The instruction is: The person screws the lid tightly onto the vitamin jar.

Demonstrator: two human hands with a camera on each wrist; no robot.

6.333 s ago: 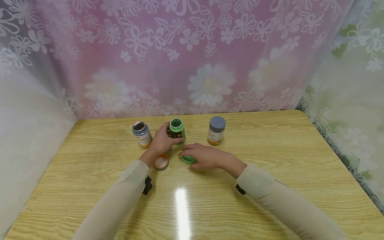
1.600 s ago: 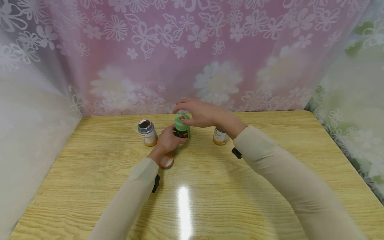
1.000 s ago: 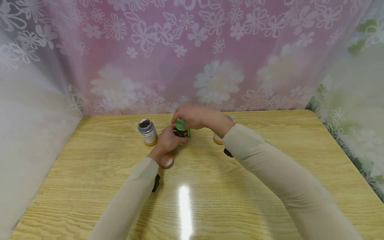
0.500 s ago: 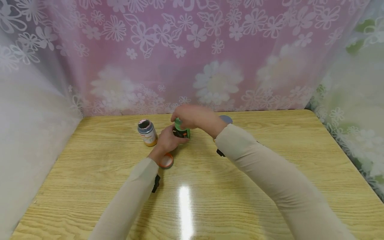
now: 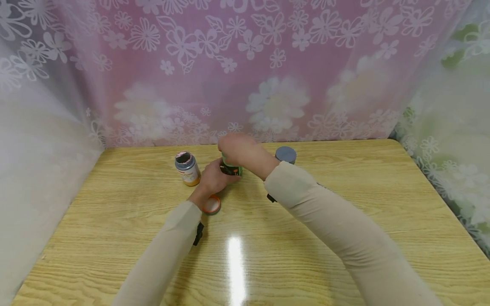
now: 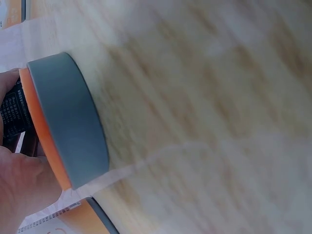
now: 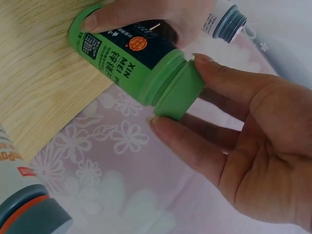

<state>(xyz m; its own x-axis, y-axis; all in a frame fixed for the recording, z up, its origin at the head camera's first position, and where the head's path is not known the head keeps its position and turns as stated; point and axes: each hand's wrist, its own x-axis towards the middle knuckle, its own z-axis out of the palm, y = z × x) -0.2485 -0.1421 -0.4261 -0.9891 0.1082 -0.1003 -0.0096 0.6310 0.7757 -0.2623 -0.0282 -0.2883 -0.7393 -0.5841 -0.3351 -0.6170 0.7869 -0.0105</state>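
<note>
A green jar (image 7: 122,63) with a dark label stands on the table; in the head view it is mostly covered by my hands. My left hand (image 5: 215,176) holds it low around the body. Over its top, my right hand (image 5: 243,149) pinches the green lid (image 7: 180,92) between thumb and fingers. The right wrist view has this lid seated on the jar's neck, with a narrow groove below it. Close to my left wrist, a grey lid with an orange inner rim (image 6: 73,122) lies upturned on the table.
Left of my hands stands an uncapped white jar with a grey neck (image 5: 188,169), torn foil at its mouth. A capped grey-lidded jar (image 5: 286,155) is partly behind my right arm. A floral curtain (image 5: 268,85) hangs behind the wooden table (image 5: 126,204).
Earlier the green lid lay upturned on the table under my right hand; now it sits on the green jar. Lately my right hand has turned on the lid, its forearm swinging left. My left hand stays.
</note>
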